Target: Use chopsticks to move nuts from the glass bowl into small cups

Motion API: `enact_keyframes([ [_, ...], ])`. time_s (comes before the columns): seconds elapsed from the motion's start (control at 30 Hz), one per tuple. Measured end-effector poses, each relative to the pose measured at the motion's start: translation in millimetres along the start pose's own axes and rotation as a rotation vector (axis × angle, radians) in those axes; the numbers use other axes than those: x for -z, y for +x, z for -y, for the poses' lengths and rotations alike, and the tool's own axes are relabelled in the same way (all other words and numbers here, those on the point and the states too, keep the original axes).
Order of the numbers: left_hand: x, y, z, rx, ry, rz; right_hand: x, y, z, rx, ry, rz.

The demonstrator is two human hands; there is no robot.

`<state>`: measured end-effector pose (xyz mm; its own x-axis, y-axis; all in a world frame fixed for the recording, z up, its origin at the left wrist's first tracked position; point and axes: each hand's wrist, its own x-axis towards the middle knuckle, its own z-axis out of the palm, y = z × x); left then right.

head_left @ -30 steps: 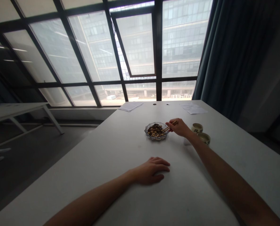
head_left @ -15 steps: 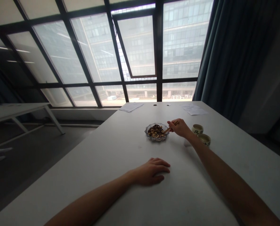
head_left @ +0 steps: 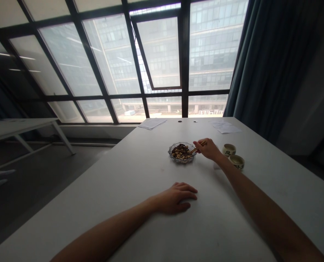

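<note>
A small glass dish of mixed nuts and beans sits near the middle of the white table. My right hand reaches out to it and is closed on a pair of wooden chopsticks, whose tips rest in the dish's right side. Nearer to me, my left hand lies palm down on the tabletop, fingers stretched out and holding nothing.
Two small ceramic cups stand just right of my right hand. Sheets of paper lie at the table's far edge by the window. Another table stands at the left, and a dark curtain hangs at the right.
The chopstick tips have shifted slightly within the dish. My left hand has stayed flat in the same place.
</note>
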<state>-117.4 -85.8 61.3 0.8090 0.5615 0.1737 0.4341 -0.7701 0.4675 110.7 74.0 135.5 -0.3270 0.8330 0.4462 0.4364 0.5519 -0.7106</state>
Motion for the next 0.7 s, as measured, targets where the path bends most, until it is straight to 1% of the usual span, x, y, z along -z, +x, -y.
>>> enact_keyframes([
  [0.1,-0.8,-0.1,0.6,0.0,-0.002,-0.005,-2.5,0.4,-1.5,0.002,-0.011,-0.031],
  [0.2,-0.8,-0.1,1.0,0.001,-0.006,0.0,-1.1,2.2,-2.7,-0.012,0.028,-0.064],
  [0.27,-0.4,-0.1,1.1,0.002,-0.007,0.003,4.8,3.2,0.7,-0.022,0.062,-0.093],
  [0.33,-0.3,0.0,1.1,0.003,-0.005,0.004,16.7,3.1,9.2,-0.027,0.094,-0.114],
  [0.4,-0.3,0.1,1.1,0.004,-0.001,0.003,35.0,0.7,21.9,-0.026,0.111,-0.139],
  [0.47,-0.5,0.3,1.1,0.004,0.002,0.004,58.6,-4.6,36.0,-0.042,0.088,-0.191],
  [0.57,-0.4,0.4,1.0,0.008,0.004,0.008,98.8,-18.2,52.2,-0.125,0.023,-0.291],
  [0.63,-0.1,0.4,0.8,0.012,0.005,0.013,125.3,-29.2,56.0,-0.174,-0.015,-0.357],
  [0.7,0.3,0.3,0.7,0.015,0.008,0.016,148.8,-39.2,53.7,-0.21,-0.062,-0.414],
])
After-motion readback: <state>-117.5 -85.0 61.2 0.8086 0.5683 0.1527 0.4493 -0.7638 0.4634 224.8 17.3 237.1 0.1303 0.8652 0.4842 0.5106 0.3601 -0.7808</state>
